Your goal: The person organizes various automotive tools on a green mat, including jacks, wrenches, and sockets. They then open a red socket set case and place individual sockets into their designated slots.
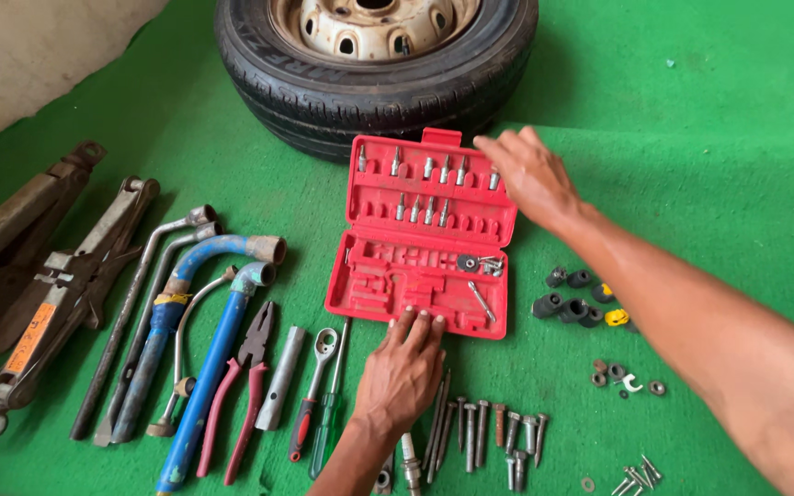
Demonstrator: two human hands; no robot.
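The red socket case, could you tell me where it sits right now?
In the head view, the red socket case lies open, centre, before the tyre, between the left hand and right hand.

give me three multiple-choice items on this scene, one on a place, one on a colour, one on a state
1. Where does the left hand rest?
A. on the tyre
B. on the near edge of the red tool case
C. on the pliers

2. What colour is the mat under the tools?
A. green
B. grey
C. brown

3. How is the tool case?
A. shut and latched
B. open, lid laid back
C. upside down

Key: 1 B, its fingertips lie on the case's front rim. 2 A, green shows all around the tools. 3 B, both halves lie open with bits in the lid, where the right hand reaches.
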